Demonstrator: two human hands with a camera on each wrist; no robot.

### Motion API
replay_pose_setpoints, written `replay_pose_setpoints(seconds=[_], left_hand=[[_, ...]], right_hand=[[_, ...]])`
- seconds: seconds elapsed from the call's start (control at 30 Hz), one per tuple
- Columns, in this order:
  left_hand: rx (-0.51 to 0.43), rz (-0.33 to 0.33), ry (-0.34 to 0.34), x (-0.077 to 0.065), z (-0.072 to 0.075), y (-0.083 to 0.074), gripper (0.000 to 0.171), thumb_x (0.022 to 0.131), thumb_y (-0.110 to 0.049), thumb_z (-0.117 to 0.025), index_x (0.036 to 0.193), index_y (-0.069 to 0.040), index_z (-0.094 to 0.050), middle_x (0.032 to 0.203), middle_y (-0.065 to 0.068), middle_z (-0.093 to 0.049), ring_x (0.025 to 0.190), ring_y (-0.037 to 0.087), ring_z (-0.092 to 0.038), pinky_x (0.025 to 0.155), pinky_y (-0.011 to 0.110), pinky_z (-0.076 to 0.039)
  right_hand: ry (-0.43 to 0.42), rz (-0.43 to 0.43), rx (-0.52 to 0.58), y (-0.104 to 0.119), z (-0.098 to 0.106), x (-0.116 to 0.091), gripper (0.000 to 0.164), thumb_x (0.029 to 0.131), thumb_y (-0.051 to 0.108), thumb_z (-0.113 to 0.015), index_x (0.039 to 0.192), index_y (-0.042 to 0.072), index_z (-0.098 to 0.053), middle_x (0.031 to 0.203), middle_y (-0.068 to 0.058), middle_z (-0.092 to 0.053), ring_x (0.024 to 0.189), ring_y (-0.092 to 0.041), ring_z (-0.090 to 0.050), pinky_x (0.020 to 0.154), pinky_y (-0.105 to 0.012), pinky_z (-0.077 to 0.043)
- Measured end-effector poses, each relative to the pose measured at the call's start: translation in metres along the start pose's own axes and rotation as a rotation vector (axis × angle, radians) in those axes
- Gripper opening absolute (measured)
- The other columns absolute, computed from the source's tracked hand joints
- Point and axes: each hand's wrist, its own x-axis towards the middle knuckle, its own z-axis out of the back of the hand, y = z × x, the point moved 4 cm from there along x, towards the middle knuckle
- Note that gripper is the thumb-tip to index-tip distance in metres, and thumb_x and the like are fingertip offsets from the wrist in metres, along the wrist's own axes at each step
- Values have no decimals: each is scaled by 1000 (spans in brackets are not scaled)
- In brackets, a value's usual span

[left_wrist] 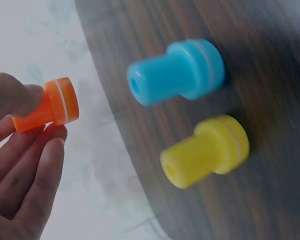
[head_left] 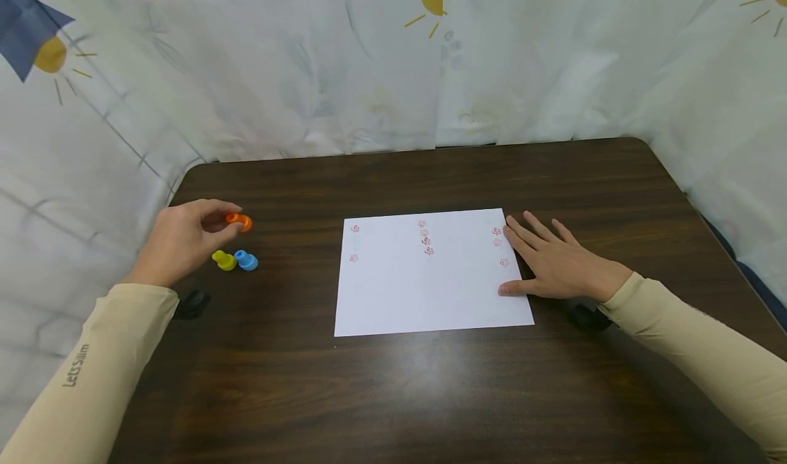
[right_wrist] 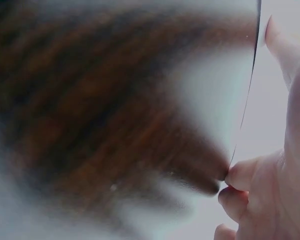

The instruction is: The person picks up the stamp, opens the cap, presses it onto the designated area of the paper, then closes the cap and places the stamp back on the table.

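Note:
My left hand (head_left: 184,238) pinches an orange stamp (left_wrist: 56,105) between thumb and fingers, over the left side of the table. Close beneath it in the head view, a yellow stamp (head_left: 224,260) and a blue stamp (head_left: 246,260) stand side by side on the wood. Both also show large in the left wrist view, the blue stamp (left_wrist: 180,72) above the yellow stamp (left_wrist: 207,151). A white sheet of paper (head_left: 399,293) bears several small red flower prints along its upper part. Fingers spread, my right hand (head_left: 559,262) rests across the paper's right edge.
The dark wooden table (head_left: 393,396) has a rounded far right corner. Behind and beside it hangs a pale patterned curtain (head_left: 522,61). A dark wrist device (head_left: 192,305) sits under the left sleeve, and another dark device (head_left: 588,316) is under the right wrist.

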Motion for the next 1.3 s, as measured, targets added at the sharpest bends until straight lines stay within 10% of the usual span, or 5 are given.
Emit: replay_pose_setpoints(seconds=[0.47,0.7,0.83,1.3], left_hand=[[-40,-90,-99,5,2,-36,34,89,-9,-80,123,-9,-76,114,19,-77,88,34,-75,68,-6,-34],[-59,-104,-165,8,1,-51,36,88,-12,-83,123,-12,-75,112,15,-79,93,31,-76,79,21,-58],[-121,-109,-214,10,0,-60,33,87,-13,-84,119,-11,-76,108,14,-79,91,28,-74,79,-3,-38],[-305,-173,-321,23,-16,-93,27,85,-13,-86,111,-13,-80,103,8,-81,84,-17,-62,80,2,-49]], right_hand=[[-12,2,3,-2,0,2,113,88,79,-58,165,6,-20,175,-17,-12,162,-47,-5,125,-77,-7],[-6,1,14,-4,1,1,112,88,78,-60,165,6,-20,175,-17,-11,162,-47,-4,125,-77,-7],[-3,-1,19,-7,2,0,113,88,78,-60,165,7,-19,175,-17,-10,162,-47,-3,125,-76,-7],[-12,-4,7,-11,3,-7,112,88,77,-61,165,8,-20,176,-16,-10,162,-46,-4,125,-76,-8]])
